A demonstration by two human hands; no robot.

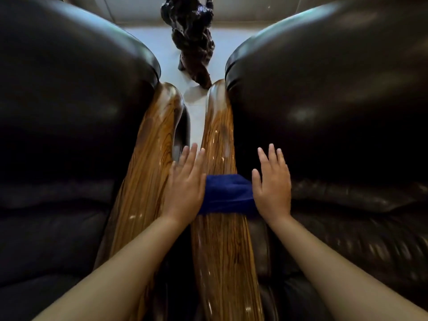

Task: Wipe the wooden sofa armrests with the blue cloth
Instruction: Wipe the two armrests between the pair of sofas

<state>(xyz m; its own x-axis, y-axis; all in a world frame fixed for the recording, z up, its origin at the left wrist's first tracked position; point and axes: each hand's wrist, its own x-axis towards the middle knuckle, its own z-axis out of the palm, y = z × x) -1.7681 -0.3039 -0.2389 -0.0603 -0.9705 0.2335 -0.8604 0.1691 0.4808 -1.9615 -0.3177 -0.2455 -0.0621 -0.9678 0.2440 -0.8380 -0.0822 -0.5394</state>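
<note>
Fingers of both hands are spread flat, gripping nothing: left hand [185, 188] and right hand [273, 184] press the ends of the cloth [228, 193] draped across the right armrest [222, 251]. Left armrest [148, 158] seemingly remains; progress looks partial.

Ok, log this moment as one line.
cloth: draped over right armrest | left hand: flat, open | right hand: flat, open | left armrest: bare
</note>
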